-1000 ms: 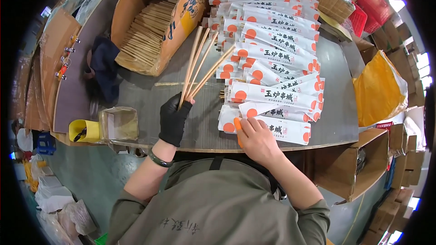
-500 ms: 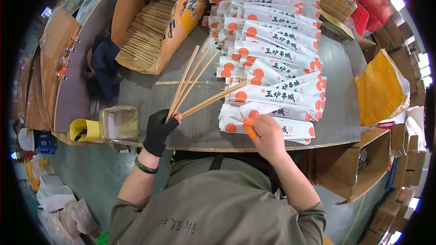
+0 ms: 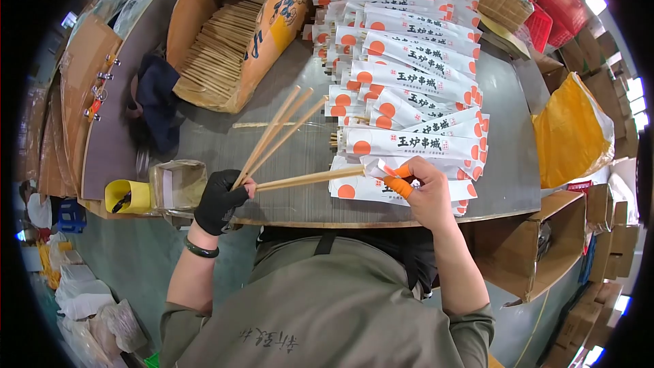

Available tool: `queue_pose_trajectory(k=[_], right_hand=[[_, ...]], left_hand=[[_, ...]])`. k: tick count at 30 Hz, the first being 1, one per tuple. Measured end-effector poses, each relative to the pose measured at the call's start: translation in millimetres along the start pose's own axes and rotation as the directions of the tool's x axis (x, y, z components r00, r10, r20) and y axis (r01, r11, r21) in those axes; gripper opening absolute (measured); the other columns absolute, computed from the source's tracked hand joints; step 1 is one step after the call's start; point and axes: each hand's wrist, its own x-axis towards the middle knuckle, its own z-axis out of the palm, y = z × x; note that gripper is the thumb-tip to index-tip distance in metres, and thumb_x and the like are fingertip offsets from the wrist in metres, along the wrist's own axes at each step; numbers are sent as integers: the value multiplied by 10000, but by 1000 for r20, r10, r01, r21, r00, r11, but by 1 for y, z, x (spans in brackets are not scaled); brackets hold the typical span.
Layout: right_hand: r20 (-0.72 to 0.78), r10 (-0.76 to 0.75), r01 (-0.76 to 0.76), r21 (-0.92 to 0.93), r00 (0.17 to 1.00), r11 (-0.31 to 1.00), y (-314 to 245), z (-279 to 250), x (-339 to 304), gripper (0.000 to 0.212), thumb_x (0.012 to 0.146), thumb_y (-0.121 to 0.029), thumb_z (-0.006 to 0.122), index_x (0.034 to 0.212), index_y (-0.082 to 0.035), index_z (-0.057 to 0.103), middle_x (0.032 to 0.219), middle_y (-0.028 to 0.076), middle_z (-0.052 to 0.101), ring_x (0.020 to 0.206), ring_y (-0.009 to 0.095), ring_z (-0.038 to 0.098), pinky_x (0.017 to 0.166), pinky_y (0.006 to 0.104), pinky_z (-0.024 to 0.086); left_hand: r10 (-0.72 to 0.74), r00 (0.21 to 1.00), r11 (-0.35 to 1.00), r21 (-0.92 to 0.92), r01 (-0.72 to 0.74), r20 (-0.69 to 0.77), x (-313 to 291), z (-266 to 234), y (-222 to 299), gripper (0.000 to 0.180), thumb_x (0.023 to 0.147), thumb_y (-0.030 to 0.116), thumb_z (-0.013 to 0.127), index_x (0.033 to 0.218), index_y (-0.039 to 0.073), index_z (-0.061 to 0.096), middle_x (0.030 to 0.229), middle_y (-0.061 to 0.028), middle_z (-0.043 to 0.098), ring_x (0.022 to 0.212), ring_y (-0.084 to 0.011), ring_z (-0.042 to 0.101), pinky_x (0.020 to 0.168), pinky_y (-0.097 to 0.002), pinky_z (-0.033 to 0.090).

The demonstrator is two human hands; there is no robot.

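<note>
My left hand (image 3: 221,201), in a black fingerless glove, is closed on several wooden chopsticks (image 3: 279,138). Some fan upward to the right, while a close pair (image 3: 310,178) points across to my right hand. Orange covers wrap fingers of my right hand (image 3: 429,194), which pinches a white paper chopstick sleeve (image 3: 375,168). The pair's tips meet that sleeve's end; how far inside they reach, I cannot tell. Just beyond my right hand lies a long pile of white sleeves with orange dots (image 3: 415,140), chopstick ends poking out of several at their left.
An open cardboard box (image 3: 272,48) of loose chopsticks lies at the far left of the grey table (image 3: 293,211). Nearer stand a small carton (image 3: 194,184) and a yellow container (image 3: 136,196). Past the right edge are a yellow sack (image 3: 575,133) and an open carton (image 3: 524,252).
My left hand has moved left and slightly nearer with the chopsticks. My right hand has shifted right and up, now pinching a sleeve at the pair's tips, which have lowered.
</note>
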Motion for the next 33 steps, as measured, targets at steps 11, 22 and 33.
queue_pose_trajectory(k=[11,22,33], right_hand=[[304,-605,672,-436,736,599,-35,50,4,186,700,-102,750,869,-65,682,828,54,599,785,242,578,673,344,461],[419,-523,637,-684,742,355,18,41,-13,430,676,-79,690,1090,15,623,975,81,577,877,250,569,756,356,492],[48,-559,513,-465,828,721,28,37,-8,204,701,-19,776,841,-16,628,824,66,573,719,212,582,598,310,473]], left_hand=[[345,938,925,-184,-332,42,24,81,29,282,971,299,556,1062,37,607,1155,-80,620,963,-131,577,795,-268,471],[110,949,984,-99,-145,-295,50,74,-5,195,967,183,557,1014,23,657,775,18,627,601,-26,458,562,-190,364],[120,992,993,19,-119,-49,5,50,-12,196,917,111,613,1014,-49,672,805,-47,673,723,-91,598,659,-241,465]])
